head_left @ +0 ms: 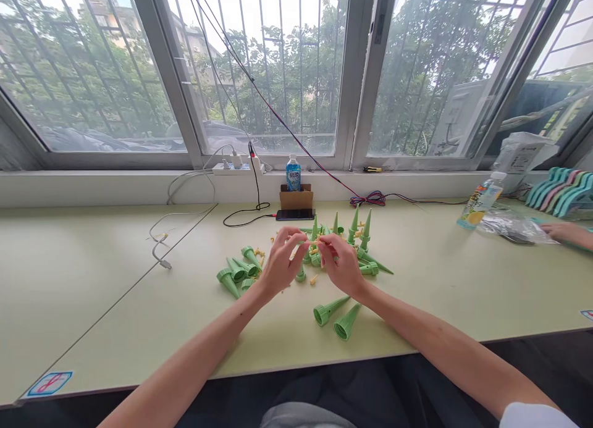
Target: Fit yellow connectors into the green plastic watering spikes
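Note:
My left hand (281,262) and my right hand (341,264) meet above the middle of the table, each with thumb and forefinger pinched. A small yellow plastic piece (314,242) runs between their fingertips; its exact shape is too small to make out. Around and beneath them are green plastic watering spikes. A few spikes (365,230) stand upright behind my right hand, others (236,270) lie left of my left hand, and two spikes (348,322) lie in front of my right wrist. Among them are loose yellow pieces, one small yellow piece (314,280) just below my hands.
Behind the pile are a phone (295,214) on a black cable and a cardboard box (296,197) with a blue bottle (293,173). A white cable (160,255) lies left. To the right are a drink bottle (482,201), clear plastic bags, hangers (560,192) and another person's hand (567,233).

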A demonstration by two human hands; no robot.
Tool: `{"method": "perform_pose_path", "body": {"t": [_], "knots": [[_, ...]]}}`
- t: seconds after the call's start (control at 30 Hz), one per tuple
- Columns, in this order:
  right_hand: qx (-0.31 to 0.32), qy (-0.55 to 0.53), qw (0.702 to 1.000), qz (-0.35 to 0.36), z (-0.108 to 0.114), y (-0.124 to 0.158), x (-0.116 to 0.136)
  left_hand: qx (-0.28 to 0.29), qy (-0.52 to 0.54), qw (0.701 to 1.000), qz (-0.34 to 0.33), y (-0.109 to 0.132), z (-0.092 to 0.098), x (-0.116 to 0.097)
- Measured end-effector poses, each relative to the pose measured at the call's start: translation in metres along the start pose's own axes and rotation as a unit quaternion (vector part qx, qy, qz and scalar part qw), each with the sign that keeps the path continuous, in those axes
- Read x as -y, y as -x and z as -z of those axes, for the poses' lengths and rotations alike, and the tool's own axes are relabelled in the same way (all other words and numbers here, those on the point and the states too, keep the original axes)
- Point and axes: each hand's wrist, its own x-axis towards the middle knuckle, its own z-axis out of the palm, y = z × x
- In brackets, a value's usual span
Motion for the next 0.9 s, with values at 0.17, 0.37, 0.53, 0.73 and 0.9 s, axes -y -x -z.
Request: {"method": "perform_pose_path", "body": {"t": [0.17, 0.37, 0.53, 0.73, 0.9], "knots": [[-0.035, 0.006, 0.999, 0.002, 0.001, 0.0, 0.0, 0.059, 0.028, 0.99, 0.128, -0.002, 0.002, 0.004], [-0.044, 0.01, 0.999, 0.009, 0.002, 0.0, 0.001, 0.233, 0.091, 0.948, 0.199, 0.002, -0.002, 0.008], [-0.048, 0.009, 0.999, 0.017, 0.002, 0.0, 0.001, 0.271, 0.114, 0.935, 0.199, 0.005, -0.006, 0.014], [-0.047, 0.001, 0.999, 0.028, 0.001, 0.0, 0.0, 0.247, 0.163, 0.93, 0.218, 0.005, -0.007, 0.019], [-0.039, 0.003, 0.999, 0.03, -0.001, 0.0, -0.002, 0.177, 0.231, 0.906, 0.308, 0.001, -0.006, 0.016]]}}
